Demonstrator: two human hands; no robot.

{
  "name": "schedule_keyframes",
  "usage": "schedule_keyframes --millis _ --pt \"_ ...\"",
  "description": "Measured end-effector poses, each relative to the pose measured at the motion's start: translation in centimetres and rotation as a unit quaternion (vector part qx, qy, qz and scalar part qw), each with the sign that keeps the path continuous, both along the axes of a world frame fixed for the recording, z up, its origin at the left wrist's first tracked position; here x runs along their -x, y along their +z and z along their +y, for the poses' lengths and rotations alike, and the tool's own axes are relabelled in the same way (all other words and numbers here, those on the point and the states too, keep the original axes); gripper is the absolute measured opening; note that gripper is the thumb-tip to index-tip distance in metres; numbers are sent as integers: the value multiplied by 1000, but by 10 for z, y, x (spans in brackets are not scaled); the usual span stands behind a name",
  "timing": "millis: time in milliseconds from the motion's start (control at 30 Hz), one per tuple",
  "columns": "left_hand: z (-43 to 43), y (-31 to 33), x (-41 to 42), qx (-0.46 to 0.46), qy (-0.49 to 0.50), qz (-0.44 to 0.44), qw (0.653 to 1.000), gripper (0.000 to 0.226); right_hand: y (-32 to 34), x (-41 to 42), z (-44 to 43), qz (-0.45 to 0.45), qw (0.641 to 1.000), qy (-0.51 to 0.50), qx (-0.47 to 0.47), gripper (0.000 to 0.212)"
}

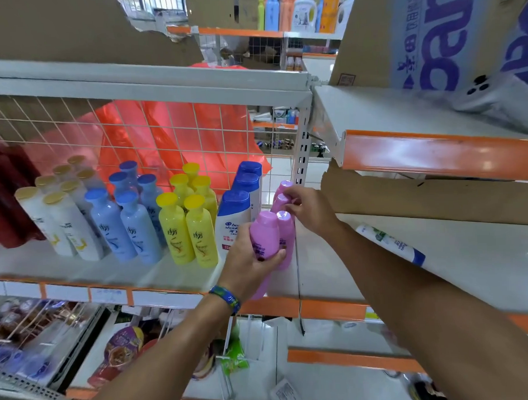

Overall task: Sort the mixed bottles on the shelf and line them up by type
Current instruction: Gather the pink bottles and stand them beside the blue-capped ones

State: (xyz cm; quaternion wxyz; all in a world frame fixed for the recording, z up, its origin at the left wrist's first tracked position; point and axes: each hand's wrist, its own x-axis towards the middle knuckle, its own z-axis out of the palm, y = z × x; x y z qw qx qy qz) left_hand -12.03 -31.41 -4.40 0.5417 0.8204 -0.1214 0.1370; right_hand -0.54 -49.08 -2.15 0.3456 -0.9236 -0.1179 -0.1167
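Pink bottle (pixel 264 237) inside left grip (pixel 248 260); right grip (pixel 309 211) touching rear pink bottles (pixel 282 196).

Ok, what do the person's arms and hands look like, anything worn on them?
Both forearms are bare, with no sleeves showing. The left hand has a woven wristband at the wrist, blue and green with some lettering. The right hand has no band, watch or glove in view.

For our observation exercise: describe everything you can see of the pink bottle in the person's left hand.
The pink bottle looks like glossy plastic, with a rounded pink cap and dark print on its front. It is tilted, cap up, at the shelf's front right end. The left hand grips its lower body. It presses against another pink bottle beside it.
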Motion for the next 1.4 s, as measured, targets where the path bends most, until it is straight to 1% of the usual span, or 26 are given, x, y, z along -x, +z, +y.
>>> schedule_keyframes --millis 133,267,500,633,833,933,967,1033,1067,1133,1200,1267,1333,1400 --pt "-1 0 0 0 4 7 1000 56 0 -5 2 0 1000 -12 4 12" --pt "0 0 -1 -5 2 0 1000 52 -1 -9 1 -2 1000 -17 1 11" --pt "1 -2 1 -6 13 1 1000 48 0 -14 -3 -4 1000 -25 -3 17" --pt "2 -4 0 -10 17 8 1000 48 0 -11 0 -2 999 -30 -21 16" --pt "1 -3 0 -6 16 10 1000 49 0 -7 -2 -7 1000 -21 -22 19" --pt "1 -1 2 -5 16 10 1000 49 2 -4 -4 -2 999 -20 -35 27" --pt "0 -1 3 -3 17 9 1000 48 3 -2 -6 -8 999 -30 -44 27" --pt "1 -1 4 1 19 8 1000 47 6 5 -8 -40 996 -50 -63 17" --pt "1 -1 4 2 20 7 1000 47 8 11 -9 -52 995 -46 -70 13" --pt "1 0 4 4 24 7 1000 48 12 22 -10 -34 997 -6 -74 19" --pt "1 3 4 11 29 9 999 47 15 34 -10 12 998 47 -46 29" --pt "0 4 3 13 30 3 999 47 13 40 -8 35 996 81 -7 36" --pt "-1 4 3 9 26 -1 1000 48 7 44 -7 39 994 98 4 41" --pt "-2 3 4 10 24 0 1000 49 2 45 -5 28 995 99 -3 38"
